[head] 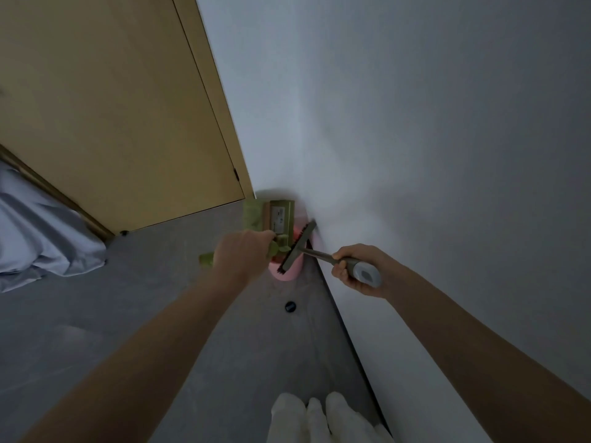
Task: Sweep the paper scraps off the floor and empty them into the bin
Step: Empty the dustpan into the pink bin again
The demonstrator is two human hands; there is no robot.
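Observation:
My left hand (240, 254) grips the handle of a green dustpan (268, 218), which is tipped up over a pink bin (285, 272) standing against the white wall. My right hand (358, 270) grips the grey handle of a small brush (298, 246). The brush's dark head lies across the bin's opening, right beside the dustpan. The bin is mostly hidden behind the dustpan, the brush and my left hand. No paper scraps show on the floor or in the pan.
A grey floor (96, 330) runs from the bin toward me. A yellow door (112, 107) stands at left, with pale bedding (41, 231) at the far left. A small black round object (290, 306) sits on the floor near the wall. White fabric (316, 417) shows at the bottom.

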